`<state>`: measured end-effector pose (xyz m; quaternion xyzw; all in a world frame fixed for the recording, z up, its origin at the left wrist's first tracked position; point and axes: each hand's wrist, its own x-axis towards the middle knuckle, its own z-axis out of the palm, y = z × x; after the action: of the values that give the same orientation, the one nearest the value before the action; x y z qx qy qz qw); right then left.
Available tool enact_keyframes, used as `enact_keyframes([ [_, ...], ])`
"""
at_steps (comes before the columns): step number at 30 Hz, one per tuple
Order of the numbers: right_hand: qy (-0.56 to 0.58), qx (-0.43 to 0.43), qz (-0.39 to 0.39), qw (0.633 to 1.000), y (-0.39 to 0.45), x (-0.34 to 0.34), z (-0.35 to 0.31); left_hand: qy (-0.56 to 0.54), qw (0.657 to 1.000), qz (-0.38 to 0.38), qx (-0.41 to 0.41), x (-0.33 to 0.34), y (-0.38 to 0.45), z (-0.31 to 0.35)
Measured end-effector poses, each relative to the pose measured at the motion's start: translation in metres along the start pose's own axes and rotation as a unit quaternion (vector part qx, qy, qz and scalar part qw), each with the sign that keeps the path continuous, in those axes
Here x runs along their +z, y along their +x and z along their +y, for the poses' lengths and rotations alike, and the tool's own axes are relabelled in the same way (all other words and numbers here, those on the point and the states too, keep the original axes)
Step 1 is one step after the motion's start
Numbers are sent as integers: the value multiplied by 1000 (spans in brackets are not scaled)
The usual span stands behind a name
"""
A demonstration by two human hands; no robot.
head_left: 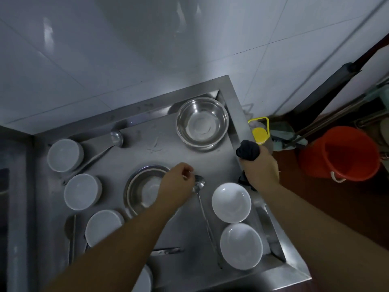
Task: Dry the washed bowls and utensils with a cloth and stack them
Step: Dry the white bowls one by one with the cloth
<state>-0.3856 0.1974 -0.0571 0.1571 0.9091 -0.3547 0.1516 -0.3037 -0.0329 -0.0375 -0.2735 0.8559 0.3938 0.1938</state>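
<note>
My right hand (260,167) grips a balled dark cloth (248,152) above the right edge of the steel counter (210,157). My left hand (179,180) reaches over a steel bowl (143,192), and its curled fingers pinch the bowl end of a long steel spoon (199,184) that lies on the counter. A second steel bowl (202,123) sits at the back. Two white bowls (231,202) (241,246) stand upright at the right. Three white bowls (64,154) (81,191) (103,227) lie upside down at the left.
A steel ladle (115,137) lies at the back left, and other utensils (71,239) (166,250) lie near the front. Another white bowl (144,279) shows under my left arm. Beyond the counter's right edge stand an orange bucket (339,152) and a yellow-capped bottle (260,132). A tiled wall rises behind.
</note>
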Motion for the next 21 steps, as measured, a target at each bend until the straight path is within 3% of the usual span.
enact_keyframes([
  [9, 30, 1, -68, 997, -67, -16, 32, 14, 993, -109, -51, 66, -50, -28],
  [21, 13, 33, -56, 998, -91, -31, 62, -94, 981, -96, -137, 91, -49, -14],
])
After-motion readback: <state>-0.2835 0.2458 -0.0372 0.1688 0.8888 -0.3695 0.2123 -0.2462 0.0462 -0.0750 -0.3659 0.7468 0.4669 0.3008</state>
